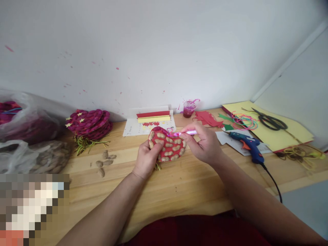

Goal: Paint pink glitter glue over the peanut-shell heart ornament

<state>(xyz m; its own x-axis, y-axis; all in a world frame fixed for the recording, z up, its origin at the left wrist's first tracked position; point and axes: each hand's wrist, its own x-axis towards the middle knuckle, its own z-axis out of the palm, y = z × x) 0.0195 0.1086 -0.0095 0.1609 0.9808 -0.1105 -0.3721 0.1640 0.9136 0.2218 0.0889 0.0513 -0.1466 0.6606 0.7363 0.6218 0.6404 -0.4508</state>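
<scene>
In the head view, grips the peanut piece (172,149) in the left hand (148,155), with the thumb flat on the front and the other fingers mostly out of sight. Pinches the brush (191,132) between thumb and fingers of the right hand (206,141), with the pink end at the upper edge of the peanut piece. Has the peanut piece near the middle of the view, between both hands and over the worktop (164,191); cannot tell whether touching it. Shows purple at the upper left of the peanut piece, red ground and bare nuts below, and green strands (158,166) under the lower edge.

Behind the hands, shows a white sheet (131,126) with red and yellow strips and small stars, then the cup (189,109) of purple liquid, close to the splashed wall (179,41). Right of the cup, has red scraps (208,119) and green scraps (227,127). Farther right, shows scissors (272,122) and bright cords (244,121) on yellow paper (304,134), with the glue gun (247,145) in front.

On the left, has a purple stack (89,124) with yellow stars, loose peanuts (107,162) nearer, and a bag (48,159) of peanuts at the side. Cannot make out the lower-left corner, covered by pixel blocks.
</scene>
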